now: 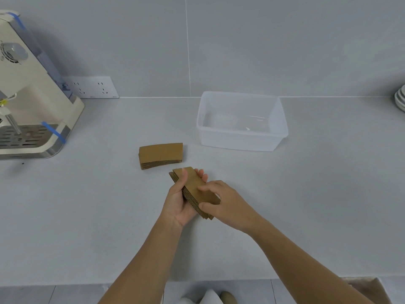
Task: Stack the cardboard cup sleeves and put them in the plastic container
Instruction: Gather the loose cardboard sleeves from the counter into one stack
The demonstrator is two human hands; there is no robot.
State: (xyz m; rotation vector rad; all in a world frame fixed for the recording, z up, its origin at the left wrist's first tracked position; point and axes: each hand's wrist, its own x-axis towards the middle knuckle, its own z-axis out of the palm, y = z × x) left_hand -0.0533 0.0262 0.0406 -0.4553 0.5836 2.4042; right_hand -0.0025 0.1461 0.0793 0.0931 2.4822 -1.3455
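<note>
Your two hands are together over the pale surface (87,216), both closed on one bundle of flattened cardboard cup sleeves (195,189). Your left hand (178,205) cradles the bundle from below and along its left edge, thumb lying over the top sleeve and fingertips showing past the far right side. Your right hand (228,205) grips the near right end, thumb under the edge and fingers resting on the top face. The bundle is tilted, held just above the surface, and its sleeves are not fully squared: edges stick out at the far end and the near corner. How many sleeves it holds cannot be counted from here.

A second stack of sleeves (161,155) lies flat on the surface just beyond your hands, to the left, touched by neither hand. That makes two groups of sleeves in all.

One clear plastic container (241,139) sits open farther back on the right, well apart from both groups, with no sleeves in it.

One cream coffee machine (32,102) stands at the far left, and a few stacked white plates (400,99) show at the right edge.
</note>
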